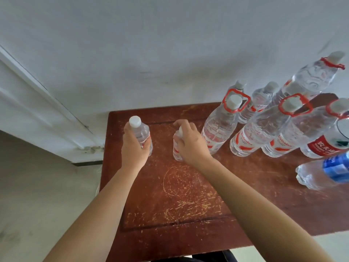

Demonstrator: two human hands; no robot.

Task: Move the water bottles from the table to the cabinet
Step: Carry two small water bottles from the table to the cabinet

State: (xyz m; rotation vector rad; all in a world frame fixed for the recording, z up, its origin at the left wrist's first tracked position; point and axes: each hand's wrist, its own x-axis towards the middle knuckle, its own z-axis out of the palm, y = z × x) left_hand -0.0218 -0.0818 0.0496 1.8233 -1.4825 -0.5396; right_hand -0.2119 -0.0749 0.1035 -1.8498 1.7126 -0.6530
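Note:
Two small clear water bottles with white caps stand at the far left of a scratched red-brown table (188, 195). My left hand (133, 146) grips the left small bottle (142, 132) round its body. My right hand (190, 142) curls round the second small bottle (177, 150), covering most of its top. Several large bottles with red handle rings stand to the right, the nearest one (219, 127) right beside my right hand. No cabinet is in view.
A white wall (170, 53) runs behind the table, with a white door frame (47, 110) at left. More large bottles (264, 129) crowd the table's far right, and a blue-labelled bottle (324, 173) lies at the right edge. Pale floor shows at left.

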